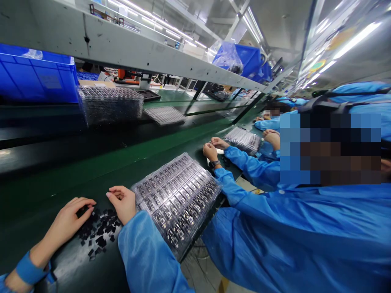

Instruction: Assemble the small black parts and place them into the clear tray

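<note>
My left hand [71, 215], with a blue band [29, 268] at its wrist, hovers at the left side of a loose heap of small black square pieces [102, 228]. Its fingers are stretched and bent a little, the thumb slightly apart from the index finger. Across the heap is my right hand [124, 203], thumb and index finger near each other with a small gap and nothing visible between them. Close by on the right lies a clear plastic tray [146, 179] with rows of small circuit boards [180, 195] in its compartments.
A co-worker in a blue smock [293, 228] sits at the right, hands [214, 148] together near another filled tray [242, 140]. On the shelf stand a blue bin [36, 77], stacked clear trays [110, 106] and a single tray [165, 115]. A grey beam [137, 51] crosses above.
</note>
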`<state>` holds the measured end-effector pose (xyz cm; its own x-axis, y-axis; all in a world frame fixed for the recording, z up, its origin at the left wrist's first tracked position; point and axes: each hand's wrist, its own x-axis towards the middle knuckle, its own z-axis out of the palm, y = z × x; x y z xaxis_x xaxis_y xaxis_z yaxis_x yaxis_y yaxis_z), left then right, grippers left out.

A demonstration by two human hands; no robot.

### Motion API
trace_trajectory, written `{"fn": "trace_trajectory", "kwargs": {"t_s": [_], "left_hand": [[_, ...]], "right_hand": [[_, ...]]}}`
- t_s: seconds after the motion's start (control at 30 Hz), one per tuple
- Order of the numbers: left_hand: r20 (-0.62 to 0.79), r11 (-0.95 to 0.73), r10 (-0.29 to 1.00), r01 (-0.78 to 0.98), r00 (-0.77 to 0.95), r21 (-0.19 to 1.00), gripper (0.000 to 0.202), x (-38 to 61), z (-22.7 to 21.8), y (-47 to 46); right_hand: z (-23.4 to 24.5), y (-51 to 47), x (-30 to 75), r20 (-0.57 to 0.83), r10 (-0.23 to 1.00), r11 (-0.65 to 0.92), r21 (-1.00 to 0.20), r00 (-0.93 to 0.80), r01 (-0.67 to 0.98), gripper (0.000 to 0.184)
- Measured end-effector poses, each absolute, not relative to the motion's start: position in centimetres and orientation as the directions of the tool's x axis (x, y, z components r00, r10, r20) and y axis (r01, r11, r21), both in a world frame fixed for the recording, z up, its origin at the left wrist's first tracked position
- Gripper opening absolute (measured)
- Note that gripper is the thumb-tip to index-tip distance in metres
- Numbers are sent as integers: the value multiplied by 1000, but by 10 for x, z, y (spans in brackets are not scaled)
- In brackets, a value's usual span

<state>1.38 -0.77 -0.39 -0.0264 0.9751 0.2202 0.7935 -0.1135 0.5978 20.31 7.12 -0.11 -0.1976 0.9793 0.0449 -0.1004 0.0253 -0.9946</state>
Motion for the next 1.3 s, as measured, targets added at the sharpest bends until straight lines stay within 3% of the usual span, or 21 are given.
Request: {"fn": "trace_trajectory", "kwargs": {"t_s": [1.3], "left_hand": [[188, -85, 981, 774, -44, 627, 36, 15, -1, -11]], "right_hand": [[-3, 68, 202, 48, 980, 24, -992, -192, -128, 20]]}}
